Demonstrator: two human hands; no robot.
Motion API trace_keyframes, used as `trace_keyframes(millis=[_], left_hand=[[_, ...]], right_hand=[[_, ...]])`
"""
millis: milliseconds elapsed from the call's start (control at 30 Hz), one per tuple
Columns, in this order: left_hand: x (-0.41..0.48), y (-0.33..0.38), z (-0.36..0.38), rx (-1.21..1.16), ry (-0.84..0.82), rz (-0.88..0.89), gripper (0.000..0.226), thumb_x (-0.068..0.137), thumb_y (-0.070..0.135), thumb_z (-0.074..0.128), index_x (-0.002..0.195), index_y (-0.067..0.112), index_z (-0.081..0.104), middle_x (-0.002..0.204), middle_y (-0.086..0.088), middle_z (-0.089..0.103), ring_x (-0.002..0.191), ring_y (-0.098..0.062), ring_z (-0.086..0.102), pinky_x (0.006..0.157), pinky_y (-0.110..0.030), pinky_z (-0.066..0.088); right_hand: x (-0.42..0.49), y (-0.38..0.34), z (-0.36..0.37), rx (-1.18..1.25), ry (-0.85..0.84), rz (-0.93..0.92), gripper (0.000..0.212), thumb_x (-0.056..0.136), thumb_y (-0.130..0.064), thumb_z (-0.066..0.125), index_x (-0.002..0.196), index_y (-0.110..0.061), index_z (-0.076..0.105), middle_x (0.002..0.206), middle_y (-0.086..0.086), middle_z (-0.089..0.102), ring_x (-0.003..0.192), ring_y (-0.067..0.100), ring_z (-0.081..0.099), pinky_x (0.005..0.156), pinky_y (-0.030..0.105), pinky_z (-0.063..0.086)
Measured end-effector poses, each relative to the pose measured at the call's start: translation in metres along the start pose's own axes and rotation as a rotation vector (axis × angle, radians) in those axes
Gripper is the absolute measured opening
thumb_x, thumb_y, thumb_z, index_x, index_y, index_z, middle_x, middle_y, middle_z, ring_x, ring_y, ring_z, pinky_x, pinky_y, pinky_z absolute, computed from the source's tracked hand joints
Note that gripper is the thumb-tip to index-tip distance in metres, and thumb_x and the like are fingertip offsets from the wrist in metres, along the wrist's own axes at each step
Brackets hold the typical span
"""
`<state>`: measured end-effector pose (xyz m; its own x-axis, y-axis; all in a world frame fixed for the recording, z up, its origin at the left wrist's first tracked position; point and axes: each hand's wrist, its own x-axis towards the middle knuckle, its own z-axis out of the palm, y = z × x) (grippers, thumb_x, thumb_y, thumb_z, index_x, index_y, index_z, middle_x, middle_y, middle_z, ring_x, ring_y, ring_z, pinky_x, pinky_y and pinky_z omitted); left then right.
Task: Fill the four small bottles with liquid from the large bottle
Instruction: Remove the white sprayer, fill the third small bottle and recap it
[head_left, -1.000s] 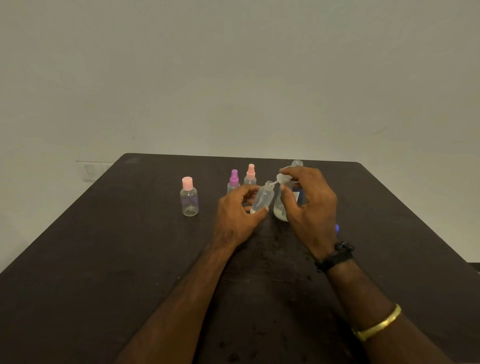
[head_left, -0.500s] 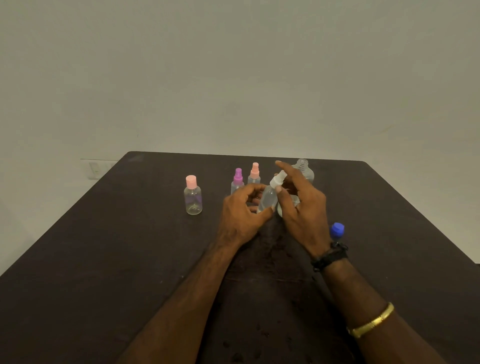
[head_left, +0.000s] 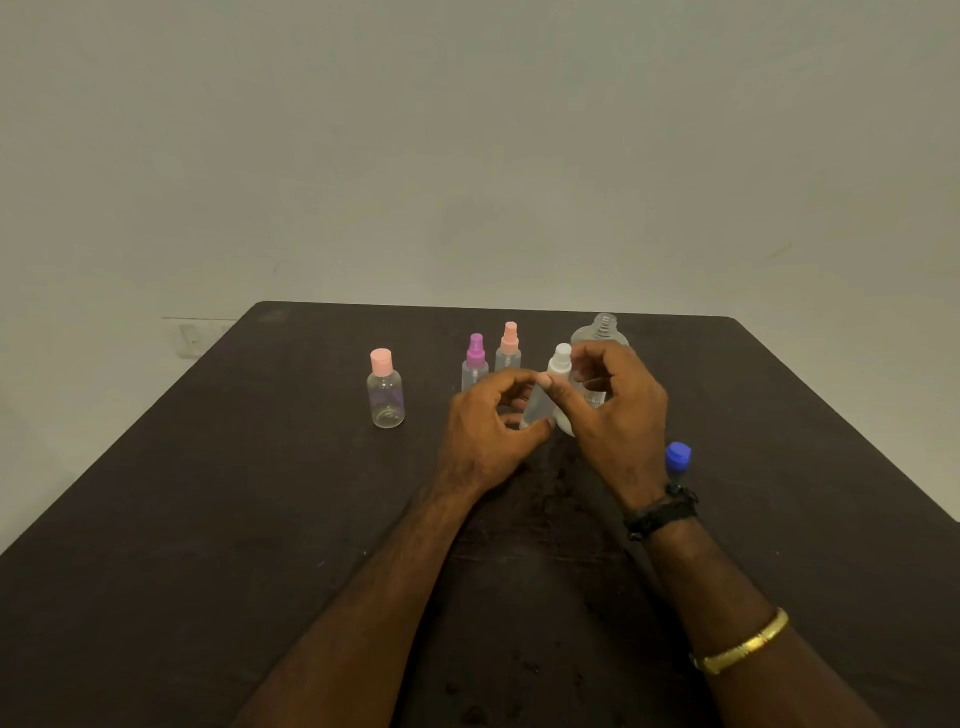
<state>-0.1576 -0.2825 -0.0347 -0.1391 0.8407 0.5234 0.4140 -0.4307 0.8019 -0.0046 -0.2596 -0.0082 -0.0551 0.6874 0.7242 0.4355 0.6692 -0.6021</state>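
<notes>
The hands meet over the middle of the dark bench (head_left: 218, 519). The left hand (head_left: 485, 434) curls its thumb and fingers round the lower body of a white-capped small bottle (head_left: 540, 402), which leans slightly towards one o'clock. The right hand (head_left: 621, 421) pinches the same bottle near its white cap (head_left: 562, 359), thumb tip at the shoulder and fingers curled behind. Whether the bottle's base touches the bench cannot be told. At twelve o'clock from the right hand, partly hidden by its fingers, the large bottle (head_left: 602, 330) stands upright with its threaded neck uncapped. A blue cap (head_left: 678, 456) sits on the bench at four o'clock from that hand, just beside the wrist. At twelve o'clock from the left hand stand a purple-topped spray bottle (head_left: 475, 364) and, just beside it at its one o'clock, a pink-topped spray bottle (head_left: 509, 345). A pink-capped bottle (head_left: 385, 389) stands alone at ten o'clock, well apart. The right forearm wears a black wristband (head_left: 660, 512) and a gold bangle (head_left: 743, 647).
</notes>
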Motion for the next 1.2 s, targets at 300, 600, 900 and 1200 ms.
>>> trace_keyframes(millis=[300, 600, 900, 1200], left_hand=[[-0.001, 0.003, 0.0, -0.035, -0.012, -0.006, 0.045, 0.08, 0.019, 0.085, 0.122, 0.013, 0.067, 0.107, 0.007, 0.071, 0.094, -0.003, 0.069, 0.078, -0.024, 0.062], [-0.002, 0.004, 0.001, -0.029, -0.031, 0.015, 0.043, 0.082, 0.02, 0.083, 0.121, 0.014, 0.067, 0.107, 0.007, 0.07, 0.096, -0.004, 0.068, 0.078, -0.024, 0.062], [-0.003, 0.003, 0.002, -0.022, -0.058, -0.007, 0.046, 0.081, 0.021, 0.084, 0.123, 0.014, 0.067, 0.106, 0.005, 0.071, 0.094, -0.007, 0.07, 0.078, -0.031, 0.064], [-0.004, 0.004, 0.002, -0.024, -0.072, 0.008, 0.045, 0.083, 0.021, 0.083, 0.123, 0.013, 0.067, 0.104, 0.007, 0.07, 0.093, -0.009, 0.069, 0.079, -0.03, 0.063]], right_hand=[[-0.003, -0.006, -0.009, 0.163, -0.112, -0.002, 0.052, 0.095, -0.003, 0.069, 0.14, -0.028, 0.059, 0.131, -0.005, 0.068, 0.117, 0.005, 0.065, 0.099, 0.025, 0.055], [0.001, -0.001, -0.011, 0.123, -0.032, 0.0, 0.043, 0.084, -0.024, 0.085, 0.122, -0.019, 0.066, 0.105, -0.006, 0.069, 0.097, 0.012, 0.067, 0.083, 0.028, 0.058], [-0.001, -0.001, -0.011, 0.224, -0.047, 0.024, 0.035, 0.091, -0.005, 0.076, 0.123, -0.012, 0.065, 0.112, 0.0, 0.074, 0.104, 0.015, 0.072, 0.091, 0.038, 0.061], [-0.002, 0.002, -0.008, 0.105, 0.002, -0.04, 0.034, 0.09, -0.014, 0.079, 0.123, -0.013, 0.07, 0.117, 0.0, 0.07, 0.103, 0.014, 0.068, 0.086, 0.033, 0.06]])
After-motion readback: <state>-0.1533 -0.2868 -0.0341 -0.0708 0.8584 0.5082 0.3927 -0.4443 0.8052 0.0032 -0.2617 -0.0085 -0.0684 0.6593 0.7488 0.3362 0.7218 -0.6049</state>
